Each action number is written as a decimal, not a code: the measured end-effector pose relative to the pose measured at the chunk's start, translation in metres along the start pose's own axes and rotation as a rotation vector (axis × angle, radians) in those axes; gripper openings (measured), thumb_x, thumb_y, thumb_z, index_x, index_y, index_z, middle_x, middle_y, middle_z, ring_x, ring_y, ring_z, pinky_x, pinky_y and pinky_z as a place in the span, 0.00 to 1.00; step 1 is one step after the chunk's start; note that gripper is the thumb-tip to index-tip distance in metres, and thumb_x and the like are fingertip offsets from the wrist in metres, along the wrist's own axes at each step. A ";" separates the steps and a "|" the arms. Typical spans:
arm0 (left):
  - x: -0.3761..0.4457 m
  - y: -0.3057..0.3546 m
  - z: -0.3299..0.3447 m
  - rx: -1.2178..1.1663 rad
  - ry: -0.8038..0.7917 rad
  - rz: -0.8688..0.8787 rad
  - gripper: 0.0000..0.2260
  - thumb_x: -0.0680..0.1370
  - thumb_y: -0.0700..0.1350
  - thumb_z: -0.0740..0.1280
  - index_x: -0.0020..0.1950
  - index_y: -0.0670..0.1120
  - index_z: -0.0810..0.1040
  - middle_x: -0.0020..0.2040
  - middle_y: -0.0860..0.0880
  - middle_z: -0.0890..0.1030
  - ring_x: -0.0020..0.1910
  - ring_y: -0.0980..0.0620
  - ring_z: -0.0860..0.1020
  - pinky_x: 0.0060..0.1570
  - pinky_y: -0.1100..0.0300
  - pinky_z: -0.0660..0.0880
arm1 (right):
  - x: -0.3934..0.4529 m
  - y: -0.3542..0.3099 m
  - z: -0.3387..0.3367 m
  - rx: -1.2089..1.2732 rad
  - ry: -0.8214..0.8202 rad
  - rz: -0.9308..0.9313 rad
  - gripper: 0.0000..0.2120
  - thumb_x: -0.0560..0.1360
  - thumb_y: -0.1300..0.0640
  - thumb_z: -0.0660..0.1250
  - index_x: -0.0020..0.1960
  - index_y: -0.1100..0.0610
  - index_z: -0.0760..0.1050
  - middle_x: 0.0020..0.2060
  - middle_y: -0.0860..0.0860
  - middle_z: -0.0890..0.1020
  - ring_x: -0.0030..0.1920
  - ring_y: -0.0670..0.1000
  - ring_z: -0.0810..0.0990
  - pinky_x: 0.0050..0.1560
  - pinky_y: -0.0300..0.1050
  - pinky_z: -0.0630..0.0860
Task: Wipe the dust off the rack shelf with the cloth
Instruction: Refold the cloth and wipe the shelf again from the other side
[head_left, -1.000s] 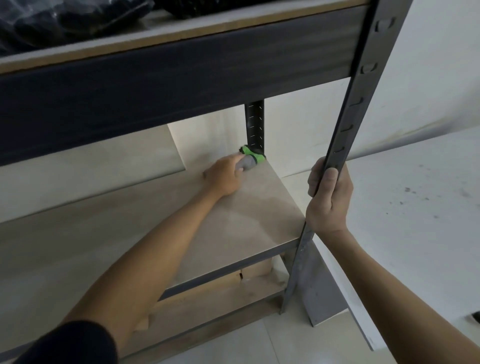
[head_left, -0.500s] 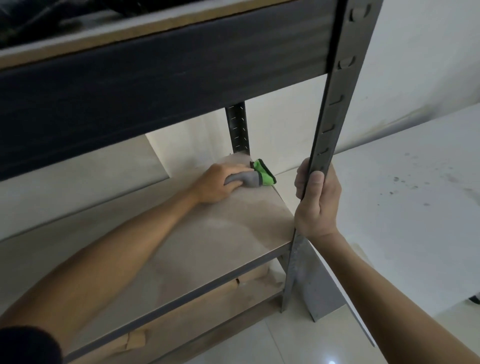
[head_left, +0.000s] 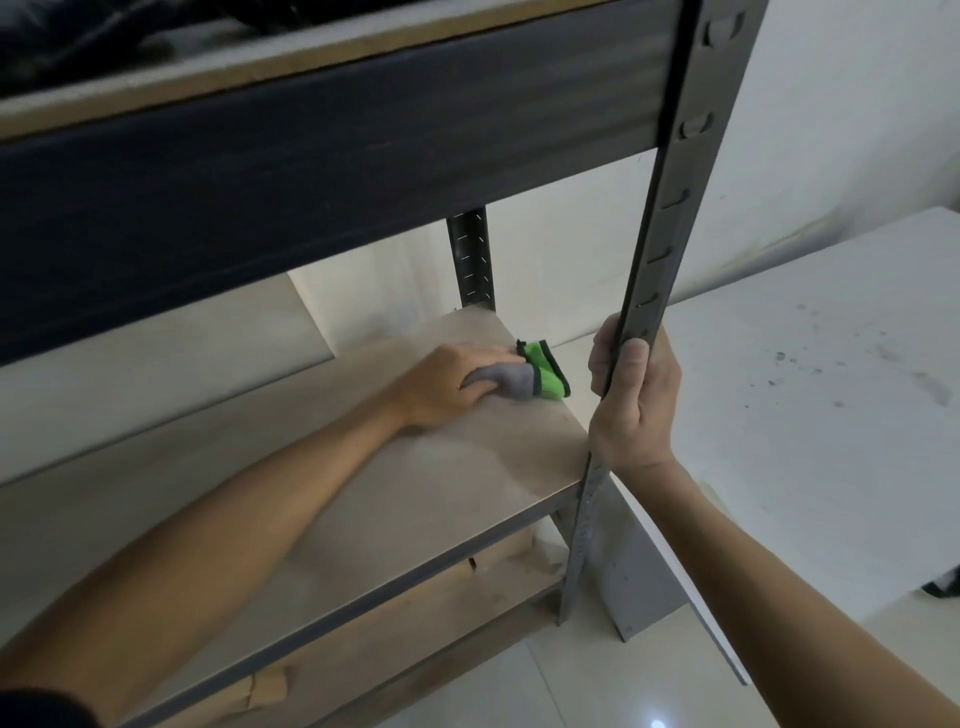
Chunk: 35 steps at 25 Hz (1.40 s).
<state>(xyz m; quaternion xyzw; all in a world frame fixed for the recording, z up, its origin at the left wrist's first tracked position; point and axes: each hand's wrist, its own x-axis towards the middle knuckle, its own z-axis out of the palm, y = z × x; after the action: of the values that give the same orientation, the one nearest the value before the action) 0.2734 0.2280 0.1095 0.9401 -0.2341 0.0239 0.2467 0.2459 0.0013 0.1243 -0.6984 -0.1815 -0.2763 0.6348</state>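
Note:
A pale board shelf (head_left: 395, 499) spans the middle of a dark metal rack. My left hand (head_left: 447, 384) rests on it near its right edge, closed on a grey cloth with a bright green border (head_left: 530, 376). The green end sticks out past my fingers toward the shelf's right side. My right hand (head_left: 631, 400) is wrapped around the rack's front right upright post (head_left: 670, 218), just above shelf level.
An upper shelf with a dark front beam (head_left: 311, 176) hangs low over my left arm. The rear post (head_left: 471, 260) stands behind the cloth. A white speckled panel (head_left: 821, 415) leans to the right. A lower wooden shelf (head_left: 415, 623) and tiled floor lie below.
My left hand has dragged the cloth from the back corner by the rear post forward and right along the shelf's edge. My right hand keeps its hold on the post.

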 end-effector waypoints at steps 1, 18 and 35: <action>0.010 -0.003 -0.005 -0.014 0.056 -0.031 0.20 0.79 0.36 0.69 0.72 0.44 0.77 0.69 0.46 0.80 0.68 0.52 0.77 0.73 0.60 0.70 | 0.000 0.000 0.000 0.003 -0.002 0.001 0.39 0.82 0.31 0.46 0.45 0.68 0.72 0.32 0.54 0.71 0.32 0.56 0.70 0.35 0.43 0.65; 0.004 0.002 -0.012 -0.005 0.138 -0.162 0.20 0.79 0.36 0.68 0.72 0.45 0.78 0.70 0.44 0.80 0.69 0.49 0.77 0.67 0.75 0.65 | 0.000 -0.005 0.002 0.041 0.017 0.058 0.30 0.82 0.42 0.48 0.46 0.69 0.70 0.32 0.59 0.71 0.31 0.55 0.68 0.32 0.50 0.67; -0.008 0.026 0.000 0.039 0.133 -0.212 0.20 0.80 0.39 0.68 0.72 0.47 0.78 0.69 0.45 0.81 0.68 0.46 0.78 0.66 0.63 0.68 | -0.001 -0.007 0.000 0.066 0.003 0.034 0.29 0.83 0.43 0.49 0.47 0.70 0.70 0.31 0.59 0.72 0.30 0.52 0.68 0.32 0.46 0.65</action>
<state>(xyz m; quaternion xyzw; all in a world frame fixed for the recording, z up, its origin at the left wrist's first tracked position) 0.2543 0.2115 0.1198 0.9605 -0.1161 0.0648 0.2445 0.2407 0.0020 0.1296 -0.6796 -0.1778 -0.2604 0.6623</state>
